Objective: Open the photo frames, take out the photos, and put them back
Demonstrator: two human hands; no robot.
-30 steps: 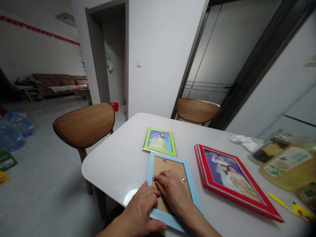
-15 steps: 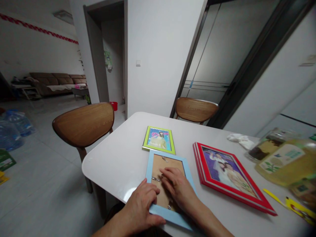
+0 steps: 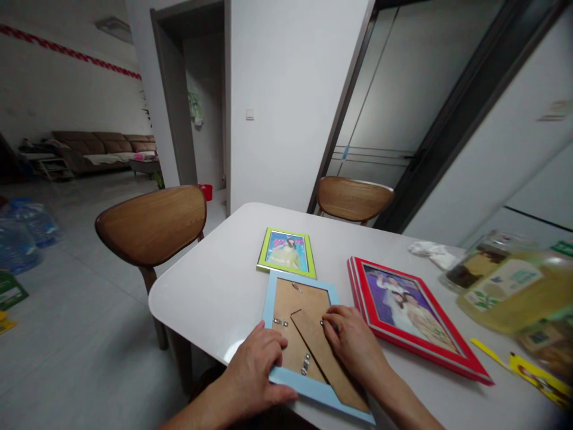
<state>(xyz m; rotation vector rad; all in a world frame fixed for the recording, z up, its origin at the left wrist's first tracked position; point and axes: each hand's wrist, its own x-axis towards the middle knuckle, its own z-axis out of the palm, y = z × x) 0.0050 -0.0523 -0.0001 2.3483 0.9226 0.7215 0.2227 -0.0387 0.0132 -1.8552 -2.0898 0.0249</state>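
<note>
A light blue picture frame (image 3: 308,391) lies face down at the table's near edge, its brown backing board (image 3: 308,301) facing up. Small metal clips are on the board, one by the left side (image 3: 280,322) and one lower down (image 3: 305,364). The brown stand leg (image 3: 329,352) lies slantwise across the board. My left hand (image 3: 257,364) grips the frame's lower left corner, thumb on the bottom rail. With bent fingers pressed together, my right hand (image 3: 351,337) works at a metal clip (image 3: 322,323) on the right side, partly hidden by the fingertips.
A green frame with a photo (image 3: 286,252) touches the blue frame's far end. Red frames (image 3: 416,322) lie to the right, near a yellow tool (image 3: 490,354), a bottle of yellow liquid (image 3: 501,292), a jar (image 3: 483,260) and white cloth (image 3: 432,254). Wooden chairs (image 3: 152,224) stand around the table.
My right hand has moved from the board's middle to its right side, uncovering the stand leg and the lower clip. My left hand stays on the frame's corner.
</note>
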